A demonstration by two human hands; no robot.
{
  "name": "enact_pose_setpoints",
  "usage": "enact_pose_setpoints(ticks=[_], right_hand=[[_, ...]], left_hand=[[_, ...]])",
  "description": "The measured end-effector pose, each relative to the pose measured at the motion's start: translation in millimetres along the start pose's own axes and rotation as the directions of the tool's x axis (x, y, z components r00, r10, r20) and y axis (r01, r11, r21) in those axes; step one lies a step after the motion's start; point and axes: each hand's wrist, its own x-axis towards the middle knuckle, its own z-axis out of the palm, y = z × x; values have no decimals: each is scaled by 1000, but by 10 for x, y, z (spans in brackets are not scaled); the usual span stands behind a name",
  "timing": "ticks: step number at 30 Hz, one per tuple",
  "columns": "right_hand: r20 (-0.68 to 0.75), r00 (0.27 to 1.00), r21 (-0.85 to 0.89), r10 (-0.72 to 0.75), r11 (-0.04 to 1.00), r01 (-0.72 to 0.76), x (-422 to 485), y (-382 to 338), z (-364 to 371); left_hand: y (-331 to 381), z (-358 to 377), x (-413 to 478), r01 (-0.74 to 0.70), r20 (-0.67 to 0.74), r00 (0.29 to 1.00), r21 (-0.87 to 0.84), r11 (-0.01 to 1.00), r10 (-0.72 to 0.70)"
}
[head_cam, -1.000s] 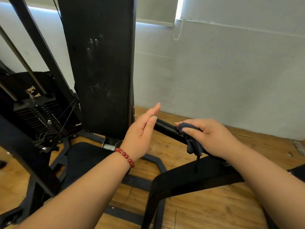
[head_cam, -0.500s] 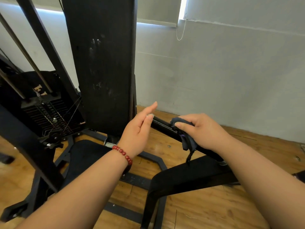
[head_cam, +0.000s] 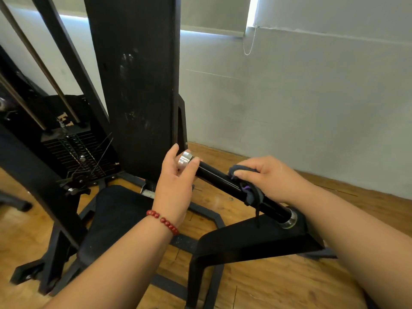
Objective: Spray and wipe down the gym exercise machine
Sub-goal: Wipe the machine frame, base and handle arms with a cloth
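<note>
The gym machine stands on a wooden floor of warm brown planks, close to a pale grey wall with a matte, slightly stained surface. Its tall back pad is a flat black rectangle with dull smudges on it, and below it lies the black seat pad, which looks soft and a little grainy. On the left, thin steel rods go down into the weight stack of flat dark plates. A round, glossy black handle bar comes out slantwise from a flat black steel arm, with a shiny chrome collar where the two meet. The left hand has a narrow grip on the far end of this bar: thumb and fingers curl around the polished metal cap. A bracelet of small round dark red beads sits on that wrist. The right hand has its grip closed on a dark blue cloth, which is wrapped over the middle of the bar; the fabric looks thin and crumpled, with a small purple mark, and a loose thread hangs down from it. A fine bead chain hangs against the wall at the top.
</note>
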Motion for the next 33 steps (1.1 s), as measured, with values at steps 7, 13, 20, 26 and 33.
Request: enact_pose_setpoints(ticks=[7,13,20,26,33], right_hand=[[24,996,135,-87,987,83,334,-117,115],[158,985,61,-64,997,55,-26,375,-175],[96,992,271,-78,961,49,153,286,1],[260,962,-9,-80,996,85,-191,595,-318],[281,951,5,-128,991,132,-57,474,-303]], left_hand=[[67,245,-195,141,-101,980,-245,959,-170],[69,329,-212,162,-180,961,-255,953,-212],[0,694,-478,147,-178,959,-348,926,-219],[-200,898,-652,214,-63,966,-357,909,-252],[-192,858,-628,209,-29,972,-332,920,-232]])
